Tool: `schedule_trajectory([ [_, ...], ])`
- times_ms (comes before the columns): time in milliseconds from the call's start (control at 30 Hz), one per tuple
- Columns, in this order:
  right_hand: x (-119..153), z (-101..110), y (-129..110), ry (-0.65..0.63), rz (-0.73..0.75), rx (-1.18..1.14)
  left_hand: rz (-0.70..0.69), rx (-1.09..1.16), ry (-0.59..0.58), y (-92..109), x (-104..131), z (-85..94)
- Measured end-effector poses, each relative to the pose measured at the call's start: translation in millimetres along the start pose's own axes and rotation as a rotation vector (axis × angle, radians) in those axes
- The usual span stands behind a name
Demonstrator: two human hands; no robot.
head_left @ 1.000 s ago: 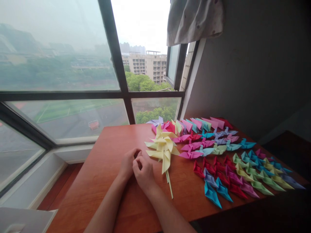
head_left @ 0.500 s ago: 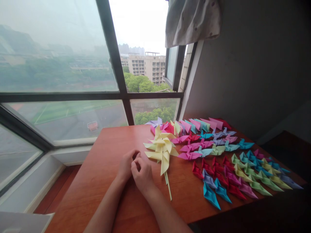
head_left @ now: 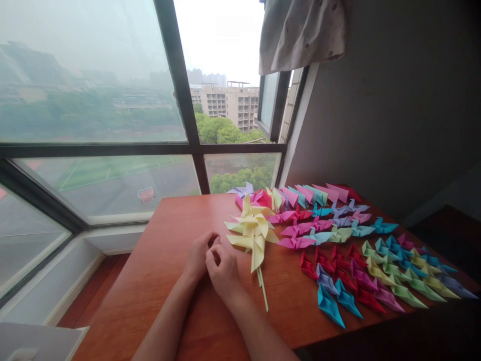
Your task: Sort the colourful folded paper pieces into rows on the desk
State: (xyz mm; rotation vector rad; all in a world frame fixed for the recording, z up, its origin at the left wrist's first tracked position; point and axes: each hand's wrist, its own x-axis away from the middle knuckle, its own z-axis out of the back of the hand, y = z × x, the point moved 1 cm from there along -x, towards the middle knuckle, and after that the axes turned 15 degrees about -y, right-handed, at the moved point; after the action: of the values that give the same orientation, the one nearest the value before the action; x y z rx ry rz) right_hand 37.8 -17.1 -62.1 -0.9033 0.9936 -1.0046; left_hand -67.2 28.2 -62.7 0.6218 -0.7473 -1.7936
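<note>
My left hand (head_left: pixel 199 256) and my right hand (head_left: pixel 223 271) lie together on the wooden table (head_left: pixel 180 213), touching at the fingers. Both are loosely curled, and I see nothing in them. Close by my right hand is a pale yellow paper pinwheel (head_left: pixel 252 228), whose paper stick (head_left: pixel 265 293) points toward me. More pinwheels lie partly hidden beneath and behind it, among them a lilac pinwheel (head_left: pixel 243 189). Farther right sit rows of folded paper cranes (head_left: pixel 296 242) and paper boats (head_left: pixel 330 306) in red, blue, green, pink and yellow.
Folded paper pieces (head_left: pixel 336 191) stand in a row along the table's far edge. Beyond it are windows with a dark frame (head_left: pixel 143 149) and a hanging curtain (head_left: pixel 300 37). A grey wall (head_left: pixel 383 110) rises on the right. Wooden floor (head_left: pixel 95 291) shows at lower left.
The view has shifted a little, so everything appears slightly farther right. My hands keep the same pose, and the paper pieces have not moved on the table.
</note>
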Motion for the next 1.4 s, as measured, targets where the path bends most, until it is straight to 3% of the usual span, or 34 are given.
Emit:
schedule_trajectory([
  [1400, -0.1, -2.0, 4.5, 0.010, 0.009, 0.017, -0.002, -0.006, -0.024, 0.3, 0.0, 0.2],
])
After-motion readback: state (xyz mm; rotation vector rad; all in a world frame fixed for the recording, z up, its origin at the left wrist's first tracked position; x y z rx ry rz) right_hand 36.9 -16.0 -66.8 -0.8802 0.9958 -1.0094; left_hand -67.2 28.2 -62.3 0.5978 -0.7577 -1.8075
